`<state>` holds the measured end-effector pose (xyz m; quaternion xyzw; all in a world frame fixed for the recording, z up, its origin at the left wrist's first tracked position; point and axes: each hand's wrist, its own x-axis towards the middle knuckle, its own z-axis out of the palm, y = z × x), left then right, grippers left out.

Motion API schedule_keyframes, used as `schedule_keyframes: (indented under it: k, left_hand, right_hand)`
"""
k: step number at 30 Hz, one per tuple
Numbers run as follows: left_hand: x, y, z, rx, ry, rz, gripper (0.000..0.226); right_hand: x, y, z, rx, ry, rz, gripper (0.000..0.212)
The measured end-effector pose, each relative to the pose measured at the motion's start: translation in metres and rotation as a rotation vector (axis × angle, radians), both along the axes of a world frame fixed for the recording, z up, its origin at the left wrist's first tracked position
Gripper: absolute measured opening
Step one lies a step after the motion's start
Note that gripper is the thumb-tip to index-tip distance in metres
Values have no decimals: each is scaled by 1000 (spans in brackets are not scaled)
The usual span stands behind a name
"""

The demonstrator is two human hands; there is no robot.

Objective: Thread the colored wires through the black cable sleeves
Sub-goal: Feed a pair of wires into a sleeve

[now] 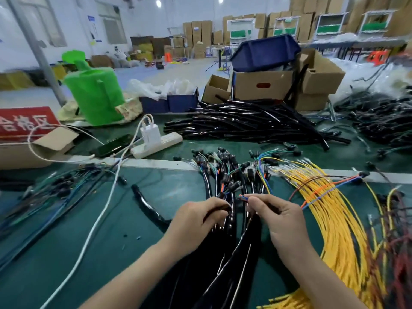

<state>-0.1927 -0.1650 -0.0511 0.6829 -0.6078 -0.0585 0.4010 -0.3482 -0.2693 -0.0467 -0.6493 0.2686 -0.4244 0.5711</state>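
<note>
My left hand [196, 221] grips the open end of a black cable sleeve [219, 209] near the middle of the green table. My right hand [278, 221] pinches the tips of a small bunch of colored wires [242, 197], orange, blue and brown, a few centimetres to the right of the sleeve's mouth. These wires trail off to the right [323, 190] over a thick bundle of yellow wires [334, 219]. Under both hands lies a sheaf of sleeved harnesses [225, 264] whose connectors fan out beyond my fingers.
A heap of loose black sleeves [245, 126] lies at the back of the table. A white power strip [156, 142] with a charger, a phone [116, 144] and a white cable [98, 221] sit on the left. Cardboard boxes [263, 85] and a green container [95, 94] stand behind.
</note>
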Motion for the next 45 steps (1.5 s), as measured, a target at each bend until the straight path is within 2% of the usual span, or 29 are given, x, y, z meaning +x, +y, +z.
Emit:
schedule_keyframes:
  k: [9, 21, 30, 36, 38, 41, 45]
  left_hand:
    - [-9, 2, -3, -47, -16, -49, 32]
    - [-9, 2, -11, -74, -27, -2, 32]
    - [-11, 7, -9, -97, -57, -13, 20]
    - [-8, 6, -10, -89, -66, -10, 23]
    - [-8, 10, -8, -91, -128, -16, 25]
    - [-9, 12, -3, -121, -328, 1, 30]
    - [-13, 12, 0, -129, -414, -14, 32]
  right_hand:
    - [0, 6, -3, -39, 47, 118, 18]
    - [2, 8, -5, -35, 60, 137, 16]
    - [2, 14, -3, -85, 77, 113, 15]
    - [2, 10, -3, -210, 144, 121, 20]
    - [1, 11, -1, -281, 227, 132, 23]
    - [1, 10, 3, -388, 344, 152, 18]
    - [-4, 8, 7, -413, 339, 144, 13]
